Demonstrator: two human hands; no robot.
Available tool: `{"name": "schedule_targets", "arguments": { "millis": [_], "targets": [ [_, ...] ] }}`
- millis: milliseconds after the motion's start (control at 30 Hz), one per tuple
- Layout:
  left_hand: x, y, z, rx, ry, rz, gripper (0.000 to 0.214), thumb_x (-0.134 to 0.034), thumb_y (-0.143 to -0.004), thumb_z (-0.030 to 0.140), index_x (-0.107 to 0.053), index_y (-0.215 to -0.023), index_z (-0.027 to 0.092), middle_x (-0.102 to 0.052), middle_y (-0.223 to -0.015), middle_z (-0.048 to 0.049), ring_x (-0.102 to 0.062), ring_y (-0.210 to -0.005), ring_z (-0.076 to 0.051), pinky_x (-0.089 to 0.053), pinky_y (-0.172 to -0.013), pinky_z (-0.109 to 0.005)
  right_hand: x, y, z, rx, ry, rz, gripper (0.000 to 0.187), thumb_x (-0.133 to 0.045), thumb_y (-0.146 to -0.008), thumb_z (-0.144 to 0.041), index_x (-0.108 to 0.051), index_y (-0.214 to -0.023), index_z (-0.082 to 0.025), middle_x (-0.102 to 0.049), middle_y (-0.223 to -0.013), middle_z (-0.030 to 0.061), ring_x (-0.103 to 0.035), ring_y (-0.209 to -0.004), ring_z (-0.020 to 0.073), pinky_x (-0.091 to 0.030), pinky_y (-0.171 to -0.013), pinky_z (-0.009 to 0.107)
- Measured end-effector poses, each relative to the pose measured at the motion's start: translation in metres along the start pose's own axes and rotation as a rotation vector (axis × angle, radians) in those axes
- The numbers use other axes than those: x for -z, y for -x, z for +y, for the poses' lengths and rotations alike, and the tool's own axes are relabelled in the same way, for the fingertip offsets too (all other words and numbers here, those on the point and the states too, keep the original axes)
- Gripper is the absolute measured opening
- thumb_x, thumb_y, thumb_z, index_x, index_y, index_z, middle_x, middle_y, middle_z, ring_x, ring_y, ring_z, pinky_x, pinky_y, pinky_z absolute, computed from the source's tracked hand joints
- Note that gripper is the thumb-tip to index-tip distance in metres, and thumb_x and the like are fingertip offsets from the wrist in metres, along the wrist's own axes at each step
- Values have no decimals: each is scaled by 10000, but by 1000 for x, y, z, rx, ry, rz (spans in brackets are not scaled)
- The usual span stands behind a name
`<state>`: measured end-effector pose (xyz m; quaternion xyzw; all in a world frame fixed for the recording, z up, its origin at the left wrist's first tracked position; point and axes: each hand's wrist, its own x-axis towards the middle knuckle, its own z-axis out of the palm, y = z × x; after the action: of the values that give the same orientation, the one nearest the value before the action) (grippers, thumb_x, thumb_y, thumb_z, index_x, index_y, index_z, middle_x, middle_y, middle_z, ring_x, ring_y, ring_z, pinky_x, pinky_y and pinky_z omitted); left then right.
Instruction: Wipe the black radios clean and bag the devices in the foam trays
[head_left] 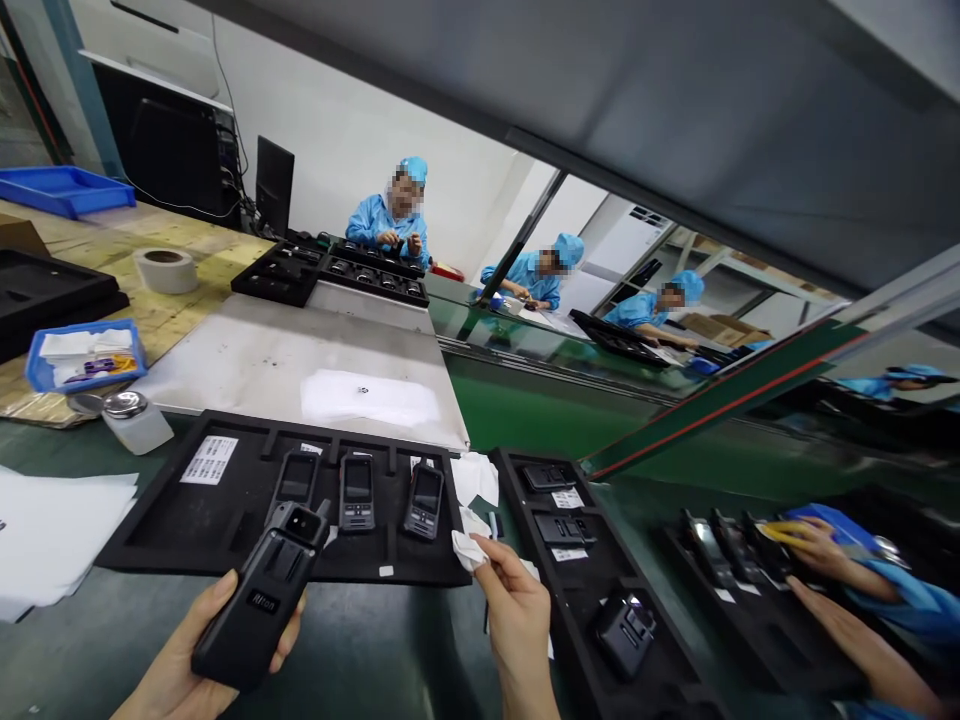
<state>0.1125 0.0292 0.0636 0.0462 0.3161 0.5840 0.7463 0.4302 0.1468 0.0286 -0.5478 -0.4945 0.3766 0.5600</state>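
My left hand (199, 640) is wrapped round a black handheld radio (264, 600), its back with the lettering turned up and its stubby antenna pointing away. A folded white wipe (468, 551) is pinched between the thumb and fingers of my right hand (517, 610). Just beyond both hands lies a black foam tray (255, 530) with several similar radios, screens up, among them one radio (357, 492) in the middle. Right of my right hand, a second foam tray (667, 640) holds more devices, including a black one (627, 632) lying back up. White wipes (475, 478) lie between the trays.
At left are a clear pump bottle (137, 422), a small blue bin (86, 378) and white sheets (52, 540). A tape roll (165, 270) sits farther back. A co-worker's hands (832, 570) work over another tray at right; several people in blue sit beyond. A shelf (600, 100) hangs overhead.
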Motion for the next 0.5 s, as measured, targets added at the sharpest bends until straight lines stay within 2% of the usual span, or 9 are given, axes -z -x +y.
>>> {"name": "schedule_targets", "arguments": {
  "millis": [167,333,500],
  "targets": [
    [-6,-3,-1,36,12,82,528,-818,-769,540,-764,-1080,116,-735,-971,-147,-653,-724,-207,-559,-643,-315,4,1,6,-33,-32,7,310,-826,-691,-411,-841,-915,-197,-769,-939,107,-704,-898,281,-567,-822,411],
    [-9,-4,-2,26,-6,78,522,-816,-769,535,-765,-1091,128,-742,-991,-156,-657,-723,-212,-560,-623,-318,8,7,9,-67,-42,5,315,-830,-679,-413,-841,-918,-208,-776,-967,105,-713,-940,294,-562,-888,440],
    [-15,-3,-5,6,-72,99,531,-812,-753,567,-782,-1056,132,-755,-1018,-175,-659,-717,-229,-559,-616,-329,6,15,4,-50,-38,-42,300,-813,-715,-420,-836,-929,-211,-770,-947,101,-710,-911,278,-569,-844,419]
  ]
}}
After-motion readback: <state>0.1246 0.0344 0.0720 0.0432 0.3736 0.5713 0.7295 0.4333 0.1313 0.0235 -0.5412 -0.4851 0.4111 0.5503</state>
